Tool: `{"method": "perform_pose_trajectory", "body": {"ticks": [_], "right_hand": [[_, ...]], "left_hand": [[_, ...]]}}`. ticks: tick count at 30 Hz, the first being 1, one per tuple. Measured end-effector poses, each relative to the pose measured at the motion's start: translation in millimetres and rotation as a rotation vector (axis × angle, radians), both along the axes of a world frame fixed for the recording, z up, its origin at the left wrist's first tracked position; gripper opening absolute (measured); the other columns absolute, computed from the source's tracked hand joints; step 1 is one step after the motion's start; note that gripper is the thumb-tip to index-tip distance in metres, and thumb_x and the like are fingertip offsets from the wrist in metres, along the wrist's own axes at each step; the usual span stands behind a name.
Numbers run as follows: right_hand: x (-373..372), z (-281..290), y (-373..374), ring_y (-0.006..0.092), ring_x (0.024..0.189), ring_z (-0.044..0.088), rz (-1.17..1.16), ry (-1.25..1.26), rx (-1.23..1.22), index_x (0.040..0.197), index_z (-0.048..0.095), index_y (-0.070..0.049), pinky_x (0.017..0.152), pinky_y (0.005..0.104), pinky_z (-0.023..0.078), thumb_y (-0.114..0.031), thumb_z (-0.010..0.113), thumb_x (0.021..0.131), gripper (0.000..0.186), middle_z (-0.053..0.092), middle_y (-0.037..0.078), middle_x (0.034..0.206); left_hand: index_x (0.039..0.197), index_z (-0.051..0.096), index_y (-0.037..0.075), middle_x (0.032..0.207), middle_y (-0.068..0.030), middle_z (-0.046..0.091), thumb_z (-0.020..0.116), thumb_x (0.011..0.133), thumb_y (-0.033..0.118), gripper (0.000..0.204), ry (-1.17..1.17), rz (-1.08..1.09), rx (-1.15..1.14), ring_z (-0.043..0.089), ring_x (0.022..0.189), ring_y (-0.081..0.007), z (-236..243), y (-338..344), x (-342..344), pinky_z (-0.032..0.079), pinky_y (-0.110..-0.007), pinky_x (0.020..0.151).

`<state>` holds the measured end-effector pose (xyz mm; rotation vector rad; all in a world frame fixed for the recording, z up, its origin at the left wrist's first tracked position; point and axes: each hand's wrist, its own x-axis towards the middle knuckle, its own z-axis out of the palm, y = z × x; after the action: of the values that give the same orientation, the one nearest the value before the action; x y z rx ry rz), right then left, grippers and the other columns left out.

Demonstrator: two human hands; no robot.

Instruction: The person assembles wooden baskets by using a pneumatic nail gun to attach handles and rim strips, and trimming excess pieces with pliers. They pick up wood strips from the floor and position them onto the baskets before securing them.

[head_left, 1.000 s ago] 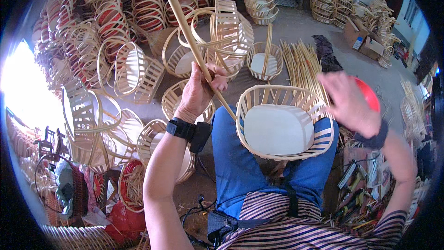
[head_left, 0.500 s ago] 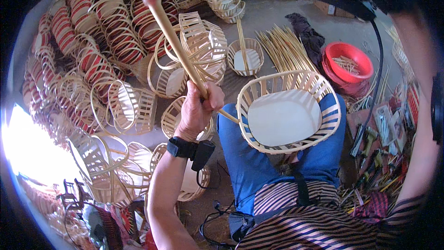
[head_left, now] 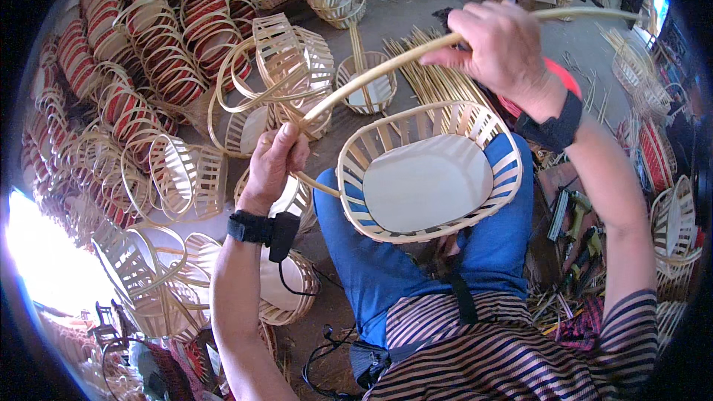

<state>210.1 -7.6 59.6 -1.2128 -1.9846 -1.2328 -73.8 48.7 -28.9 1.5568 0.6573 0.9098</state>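
A pale oval slatted basket [head_left: 429,182] with a white base sits across my thighs, tilted towards me, with nothing in it. My left hand [head_left: 276,163] is closed around a long bamboo strip [head_left: 379,74] just left of the basket. Below that fist, a short stretch of the strip runs to the basket's left side. Higher up on the right, my right hand [head_left: 505,48] wraps over the same strip, its thumb along the underside. Between my hands the strip slants upward, and its free end curves out to the right.
Stacked baskets with red bands [head_left: 160,37] fill the left. Several pale handled baskets [head_left: 186,171] stand beside my left arm. A bundle of thin sticks [head_left: 438,74] lies beyond the basket, near a partly hidden red basin [head_left: 561,74]. Tools [head_left: 572,215] lie right of my knee.
My right hand has swung from the upper left to the upper right, bending the strip over with it. My left hand and the basket appear further left in view.
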Motion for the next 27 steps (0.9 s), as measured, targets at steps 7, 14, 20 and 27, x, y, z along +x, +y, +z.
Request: {"method": "perform_pose_trajectory", "body": {"ticks": [7, 14, 20, 27], "right_hand": [[111.7, -57.7, -20.0, 0.0274, 0.084, 0.045, -0.041, 0.219, -0.126, 0.088, 0.046, -0.003, 0.073, 0.0359, 0.034, -0.035, 0.054, 0.070, 0.037, 0.047, 0.011, 0.083], [230.8, -102.9, -80.9, 0.0262, 0.080, 0.047, -0.334, 0.458, -0.179, 0.085, 0.046, -0.005, 0.073, 0.0372, 0.036, -0.028, 0.055, 0.072, 0.028, 0.049, 0.011, 0.082], [213.7, -88.7, -56.6, 0.0247, 0.054, 0.047, -0.270, 0.502, 0.039, 0.067, 0.041, -0.004, 0.051, 0.0345, 0.036, -0.027, 0.058, 0.070, 0.029, 0.044, 0.008, 0.057], [175.5, -97.2, -26.6, 0.0297, 0.054, 0.049, -0.247, 0.747, 0.082, 0.066, 0.046, -0.005, 0.047, 0.0360, 0.036, -0.038, 0.052, 0.073, 0.034, 0.048, 0.013, 0.056]], "left_hand": [[0.055, 0.042, 0.007, 0.048, 0.0012, 0.035, 0.036, 0.084, 0.032, 0.039, 0.166, 0.245, 0.018, 0.031, 0.045, -0.0088, 3.6, -6.1, -6.7, 0.025, -0.023, 0.044], [0.063, 0.040, 0.007, 0.052, 0.0004, 0.032, 0.035, 0.085, 0.035, 0.035, 0.066, 0.091, -0.028, 0.030, 0.048, -0.0096, -9.5, 8.0, -43.7, 0.026, -0.023, 0.047], [0.086, 0.045, 0.003, 0.071, -0.0045, 0.045, 0.046, 0.076, 0.030, 0.029, 0.545, 0.254, 0.291, 0.042, 0.067, -0.0126, 41.6, -6.5, -7.6, 0.034, -0.026, 0.062], [0.092, 0.052, 0.008, 0.074, -0.0058, 0.056, 0.060, 0.067, 0.015, 0.027, 0.759, 0.227, 1.061, 0.055, 0.063, -0.0176, 101.4, -39.7, 163.5, 0.043, -0.027, 0.054]]}}
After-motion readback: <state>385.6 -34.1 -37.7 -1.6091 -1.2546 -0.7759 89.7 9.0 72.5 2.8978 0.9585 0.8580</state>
